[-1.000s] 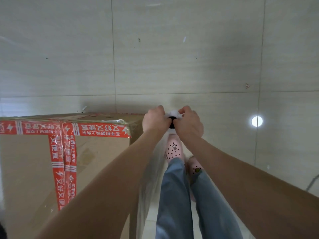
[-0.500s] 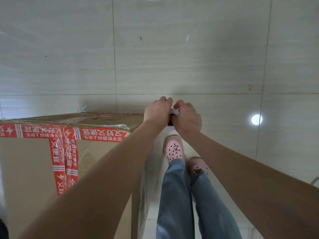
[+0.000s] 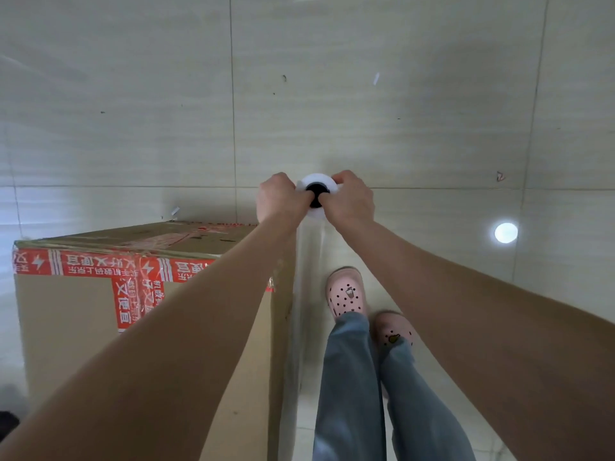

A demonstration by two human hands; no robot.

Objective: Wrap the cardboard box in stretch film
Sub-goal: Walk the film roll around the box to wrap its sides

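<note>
A tall cardboard box [image 3: 66, 321] with red printed tape stands on the floor at the left. Both arms reach out over its right corner. My left hand [image 3: 279, 199] and my right hand [image 3: 349, 201] grip the top end of an upright roll of stretch film [image 3: 316, 183], whose white rim and black core show between them. A sheet of clear film [image 3: 309, 261] hangs down from the roll along the box's right side. The roll's lower part is hidden behind the hands and film.
Pale floor tiles [image 3: 399, 94] stretch ahead and to the right. My legs in blue trousers and pink clogs [image 3: 346, 294] stand just right of the box. A round light reflection [image 3: 506, 232] lies on the floor at the right.
Both hands with the roll have moved further forward past the box's corner, and the roll's white end now shows more between them. My feet have stepped forward.
</note>
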